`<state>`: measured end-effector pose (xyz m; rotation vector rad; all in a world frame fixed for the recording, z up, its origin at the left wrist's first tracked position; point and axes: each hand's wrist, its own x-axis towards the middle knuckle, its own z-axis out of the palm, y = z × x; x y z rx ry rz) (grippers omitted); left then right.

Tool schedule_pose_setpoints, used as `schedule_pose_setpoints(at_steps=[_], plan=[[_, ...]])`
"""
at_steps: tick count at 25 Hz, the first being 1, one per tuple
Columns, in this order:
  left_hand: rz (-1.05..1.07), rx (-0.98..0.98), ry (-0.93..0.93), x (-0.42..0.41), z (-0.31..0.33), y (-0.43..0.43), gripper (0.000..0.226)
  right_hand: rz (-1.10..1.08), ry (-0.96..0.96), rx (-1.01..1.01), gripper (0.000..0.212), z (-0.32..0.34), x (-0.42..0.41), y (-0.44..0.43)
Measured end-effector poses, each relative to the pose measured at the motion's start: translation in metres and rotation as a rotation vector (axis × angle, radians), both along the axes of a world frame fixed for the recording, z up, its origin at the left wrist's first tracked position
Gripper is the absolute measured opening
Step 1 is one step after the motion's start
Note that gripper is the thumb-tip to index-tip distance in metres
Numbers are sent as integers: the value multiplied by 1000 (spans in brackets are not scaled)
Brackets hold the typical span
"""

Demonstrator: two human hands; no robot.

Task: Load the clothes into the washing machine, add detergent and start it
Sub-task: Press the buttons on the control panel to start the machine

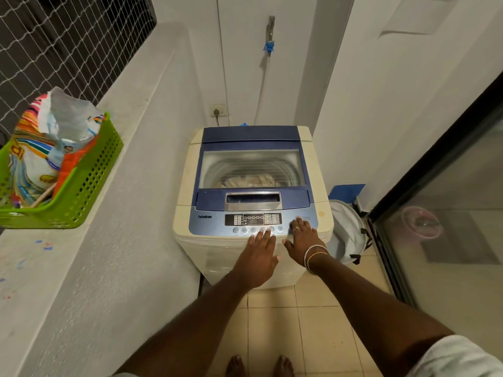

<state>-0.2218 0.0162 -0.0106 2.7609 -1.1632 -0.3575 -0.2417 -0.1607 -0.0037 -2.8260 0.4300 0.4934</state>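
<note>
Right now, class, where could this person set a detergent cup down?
Free: the ledge in front of the green basket, and the closed lid behind its window. Crowded: the control panel, under the left hand and right hand.

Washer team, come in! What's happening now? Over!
Left hand and right hand open, fingers on the control panel. Lid shut, clothes inside. Nothing in the way.
</note>
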Motion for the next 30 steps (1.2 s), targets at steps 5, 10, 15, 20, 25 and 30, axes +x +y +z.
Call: schedule_pose_setpoints(at_steps=[5,10,15,20,25,30], plan=[[-4,-8,22,-6,-6,-4,63,-6,19,12,71,-4,4,-6],[25,-25,19,-5,-8,-4,63,15,17,-23,62,-8,6,-6],[59,-2,32,-4,-10,8,64,133,0,-96,45,12,19,-19],[93,-2,43,-2,0,25,63,-18,135,-40,43,38,37,-10],[120,1,9,2,6,38,61,56,-136,40,46,33,20,35],[143,10,-5,5,15,50,60,158,-92,0,63,22,9,57]])
